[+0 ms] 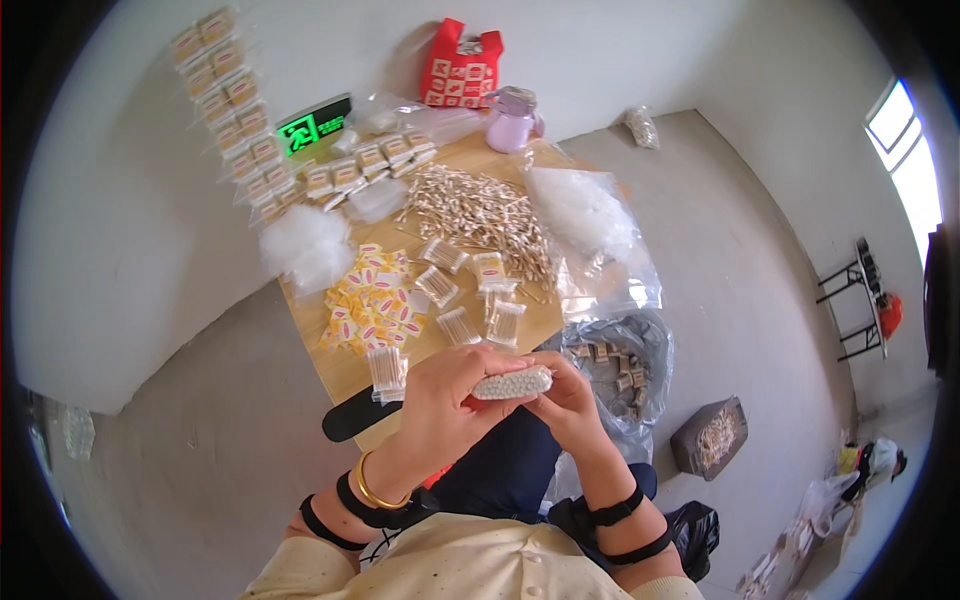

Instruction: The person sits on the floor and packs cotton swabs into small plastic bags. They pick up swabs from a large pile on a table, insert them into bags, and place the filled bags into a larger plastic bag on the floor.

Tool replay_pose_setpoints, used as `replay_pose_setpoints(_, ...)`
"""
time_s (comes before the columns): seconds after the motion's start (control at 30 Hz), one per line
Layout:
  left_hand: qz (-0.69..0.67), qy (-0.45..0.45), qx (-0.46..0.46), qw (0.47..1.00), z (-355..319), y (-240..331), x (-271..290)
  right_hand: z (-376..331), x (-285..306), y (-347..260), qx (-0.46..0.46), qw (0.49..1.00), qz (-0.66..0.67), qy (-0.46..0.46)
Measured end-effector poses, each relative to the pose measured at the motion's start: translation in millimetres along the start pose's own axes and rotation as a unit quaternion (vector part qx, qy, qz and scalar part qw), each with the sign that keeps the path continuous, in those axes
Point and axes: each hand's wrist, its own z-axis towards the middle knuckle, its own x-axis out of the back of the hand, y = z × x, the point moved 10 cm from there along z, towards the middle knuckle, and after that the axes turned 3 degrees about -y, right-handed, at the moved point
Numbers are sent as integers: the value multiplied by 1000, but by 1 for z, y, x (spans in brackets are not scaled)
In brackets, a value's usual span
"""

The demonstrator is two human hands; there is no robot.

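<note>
Just past the table's near edge, my left hand (440,395) and my right hand (568,400) are both closed around a pack of cotton swabs (512,384). The white tips face up toward me. My left fingers wrap over its far side, and the right thumb and fingers press its right end. Beside my left wrist lie more clear packs of swabs (386,372). Several other packs (458,326) are scattered beyond my hands. Small yellow-and-white paper cards (375,305) are heaped at the left, and loose cotton swabs (480,215) form a large pile behind.
Clear plastic bags (590,215) lie on the table's right, others (305,245) on its left. Stacked packs (235,105) rise at the far left. A lilac jug (512,122) and red bag (462,70) stand behind. A lined bin (655,375) and grey tub (690,430) are at right.
</note>
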Motion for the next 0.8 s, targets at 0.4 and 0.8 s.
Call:
replay_pose_setpoints(0.4,62,-56,-170,982,3,83,-17,-19,7,-29,51,999,4,16)
replay_pose_setpoints(0.8,34,-20,-172,984,5,111,-22,-39,7,-65,83,995,0,50)
